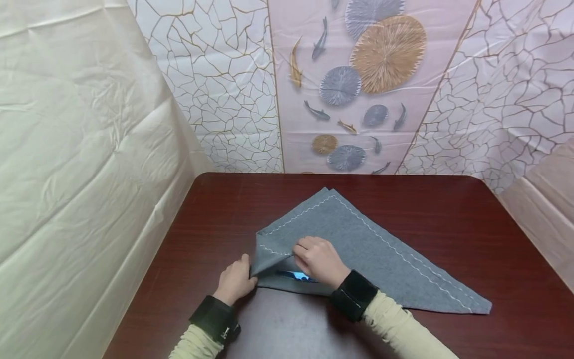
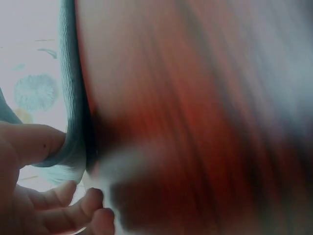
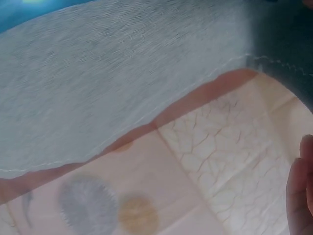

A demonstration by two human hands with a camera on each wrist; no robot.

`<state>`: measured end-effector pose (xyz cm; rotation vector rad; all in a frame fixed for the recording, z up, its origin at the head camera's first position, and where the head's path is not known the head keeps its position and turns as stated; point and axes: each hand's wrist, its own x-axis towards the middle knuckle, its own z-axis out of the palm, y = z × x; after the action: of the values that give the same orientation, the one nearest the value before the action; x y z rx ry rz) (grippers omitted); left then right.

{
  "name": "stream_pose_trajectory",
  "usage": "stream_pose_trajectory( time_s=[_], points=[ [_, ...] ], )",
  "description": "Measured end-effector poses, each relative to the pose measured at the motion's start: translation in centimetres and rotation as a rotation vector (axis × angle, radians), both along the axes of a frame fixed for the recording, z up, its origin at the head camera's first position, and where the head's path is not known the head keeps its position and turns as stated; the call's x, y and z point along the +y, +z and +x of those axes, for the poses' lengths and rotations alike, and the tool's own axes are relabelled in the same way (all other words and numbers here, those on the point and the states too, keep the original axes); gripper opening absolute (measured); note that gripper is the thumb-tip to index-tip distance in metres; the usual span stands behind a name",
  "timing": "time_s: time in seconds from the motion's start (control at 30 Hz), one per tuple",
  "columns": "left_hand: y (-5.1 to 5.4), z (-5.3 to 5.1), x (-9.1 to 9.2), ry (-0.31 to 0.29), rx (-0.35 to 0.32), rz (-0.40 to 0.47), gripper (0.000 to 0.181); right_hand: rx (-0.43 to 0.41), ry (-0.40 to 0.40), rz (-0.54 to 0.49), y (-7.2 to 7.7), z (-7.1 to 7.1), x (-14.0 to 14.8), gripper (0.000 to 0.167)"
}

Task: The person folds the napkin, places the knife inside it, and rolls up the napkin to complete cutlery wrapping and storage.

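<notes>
A grey felt-like cloth (image 1: pixel 358 249), folded roughly into a triangle with white zigzag stitching near its edges, lies on the table. At its lower left corner my left hand (image 1: pixel 235 281) pinches the edge; in the left wrist view the cloth's edge (image 2: pixel 72 93) runs between thumb and fingers. My right hand (image 1: pixel 320 262) pinches the lifted upper layer near the left part of the fold. Beneath that layer a shiny blue strip (image 1: pixel 298 275) shows, partly hidden; its kind is unclear. The right wrist view shows the stitched cloth (image 3: pixel 122 73), with the right fingers (image 3: pixel 297 196) at the edge.
The dark red-brown wooden table (image 1: pixel 215 209) extends around the cloth, with a glossy bright patch near the front. Patterned sheeting (image 1: pixel 224 89) hangs behind it, and a cream drape (image 1: pixel 80 164) stands along the left side.
</notes>
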<state>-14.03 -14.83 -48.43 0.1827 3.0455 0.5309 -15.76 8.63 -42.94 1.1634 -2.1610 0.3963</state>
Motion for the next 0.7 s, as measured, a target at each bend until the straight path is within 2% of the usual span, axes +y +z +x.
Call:
stream_pose_trajectory(
  time_s=[0.17, 0.4, 0.53, 0.7],
  points=[
    [-0.1, 0.0, 0.8, -0.018, -0.037, -0.015, 0.033, -0.011, -0.023, -0.04, 0.3, 0.3, 2.4, 0.003],
    [0.1, -0.1, 1.8, -0.068, -0.049, -0.028, 0.033, -0.011, -0.061, -0.055, 0.4, 0.9, 5.5, 0.008],
    [0.2, 0.0, 2.2, -0.102, -0.053, -0.011, 0.033, -0.021, -0.077, -0.071, 0.3, 1.2, 7.1, 0.001],
    [0.3, 0.2, 2.8, -0.136, -0.059, 0.016, 0.031, -0.039, -0.099, -0.077, -0.1, 1.8, 9.0, 0.005]
  ],
)
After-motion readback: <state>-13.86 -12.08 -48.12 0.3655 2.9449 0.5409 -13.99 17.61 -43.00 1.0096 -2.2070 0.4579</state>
